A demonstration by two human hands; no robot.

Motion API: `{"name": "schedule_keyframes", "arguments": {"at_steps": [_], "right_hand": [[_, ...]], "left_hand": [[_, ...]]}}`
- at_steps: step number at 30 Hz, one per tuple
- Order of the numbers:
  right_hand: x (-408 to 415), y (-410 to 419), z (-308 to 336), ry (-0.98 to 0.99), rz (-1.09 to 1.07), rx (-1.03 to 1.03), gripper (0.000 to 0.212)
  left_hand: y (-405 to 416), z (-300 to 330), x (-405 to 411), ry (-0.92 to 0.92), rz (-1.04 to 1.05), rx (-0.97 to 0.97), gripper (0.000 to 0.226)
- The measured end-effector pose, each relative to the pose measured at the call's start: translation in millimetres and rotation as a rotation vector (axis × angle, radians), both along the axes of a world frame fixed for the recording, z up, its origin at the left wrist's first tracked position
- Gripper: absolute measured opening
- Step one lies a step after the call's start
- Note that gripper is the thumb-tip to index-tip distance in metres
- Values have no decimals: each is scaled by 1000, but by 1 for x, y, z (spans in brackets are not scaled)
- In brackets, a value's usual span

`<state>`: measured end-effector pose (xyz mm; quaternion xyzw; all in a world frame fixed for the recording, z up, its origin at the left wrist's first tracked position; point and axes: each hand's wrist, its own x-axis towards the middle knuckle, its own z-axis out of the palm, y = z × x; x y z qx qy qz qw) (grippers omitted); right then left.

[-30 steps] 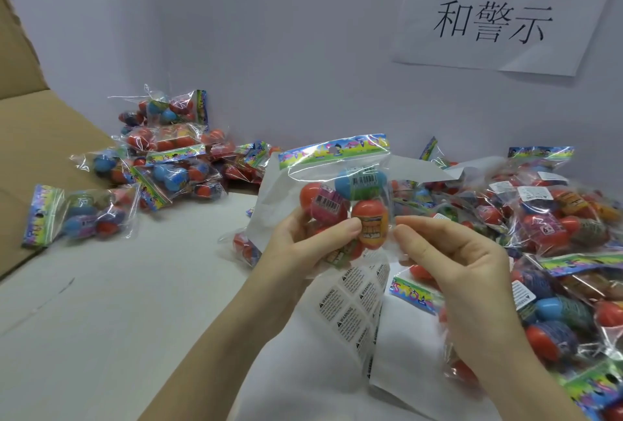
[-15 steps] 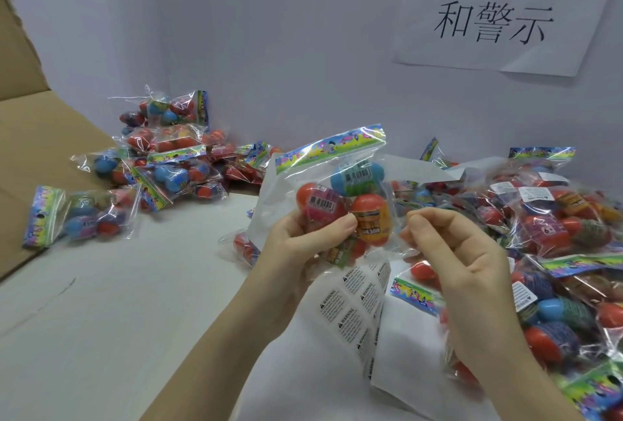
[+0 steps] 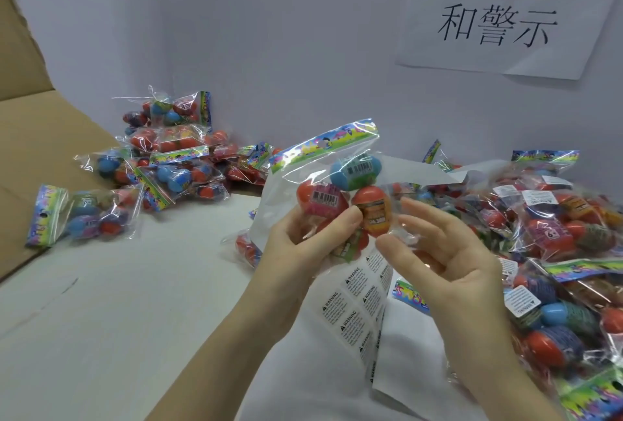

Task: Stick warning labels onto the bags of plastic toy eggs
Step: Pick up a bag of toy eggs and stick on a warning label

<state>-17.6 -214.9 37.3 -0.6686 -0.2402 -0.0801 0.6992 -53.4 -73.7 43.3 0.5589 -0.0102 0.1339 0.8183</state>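
The left hand (image 3: pixel 303 245) pinches a clear bag of toy eggs (image 3: pixel 337 191) at centre, thumb across its front. The right hand (image 3: pixel 448 262), at three o'clock of the bag, is spread, fingertips perhaps brushing the plastic. The label sheet (image 3: pixel 357 302) lies at six o'clock below.

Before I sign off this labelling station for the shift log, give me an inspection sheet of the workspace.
Surface: white tabletop, cardboard flap at left.
Job's things: held bag of toy eggs; warning label sheet beneath it.
Clutter: pile of egg bags at rear left; labelled bags heaped at right.
Grippers: left hand grips the held bag; right hand open beside it.
Cables: nothing seen.
Surroundings: grey wall, paper sign with Chinese characters.
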Motion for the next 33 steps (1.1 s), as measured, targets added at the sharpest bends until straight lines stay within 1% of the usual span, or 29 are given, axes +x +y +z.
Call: {"name": "schedule_keyframes", "arguments": {"at_steps": [1, 2, 3, 4, 5, 7, 8, 9, 10, 11, 12, 13, 14, 16, 18, 20, 22, 23, 25, 28, 30, 33], "right_hand": [[2, 0, 0, 73, 59, 64, 61], [2, 0, 0, 121, 106, 117, 62], [2, 1, 0, 127, 128, 154, 54], [1, 2, -1, 92, 114, 173, 44], [0, 3, -2, 31, 43, 175, 36], [-2, 3, -4, -164, -206, 120, 31], [-1, 2, -6, -331, -334, 42, 27], [0, 2, -7, -531, -435, -64, 27], [0, 2, -10, -722, -490, -174, 29], [1, 3, -13, -873, -492, -262, 28], [0, 5, -15, -957, -441, -325, 28], [-1, 7, -15, -998, -365, -370, 30], [-2, 9, -15, -1009, -284, -391, 33], [-7, 10, -14, -948, -199, -357, 38], [-8, 7, -11, -815, -242, -284, 35], [-6, 4, -7, -599, -316, -220, 32], [-2, 2, -6, -404, -290, -171, 28], [0, 3, -6, -354, -264, -152, 25], [1, 3, -8, -324, -251, -122, 18], [-1, 3, -9, -354, -259, -87, 10], [0, 2, -9, -331, -224, -76, 4], [2, 0, -6, -217, -109, -45, 10]], "left_hand": [[0, 0, 0, 0, -21, 13, 23], [0, -1, 0, 1, -20, 47, 22], [-1, -3, 0, 3, 5, 102, 25], [-2, -5, 0, 6, 53, 172, 33], [-2, -7, 1, 9, 109, 241, 44], [-4, -8, 5, 33, 171, 316, 67], [-5, -7, 7, 46, 147, 304, 74], [-4, -6, 7, 55, 62, 248, 76], [-4, -3, 7, 59, -58, 173, 72], [-4, -2, 6, 52, -171, 103, 67], [-3, -2, 4, 29, -242, 39, 61], [-2, -3, 2, 6, -260, 2, 54], [-1, -3, 0, 0, -230, -20, 45], [3, -2, -2, 27, -119, -74, 27], [5, 2, -2, 29, -90, -119, 26], [5, 3, -2, 36, -78, -115, 28], [4, 3, -2, 27, -85, -115, 20], [3, 3, -2, 9, -101, -100, 19], [1, 4, -3, -28, -132, -46, 20], [-1, 4, -3, -36, -95, -7, 18], [-1, 3, -2, -41, -70, 14, 18], [0, 2, -2, -57, -62, 24, 16]]}}
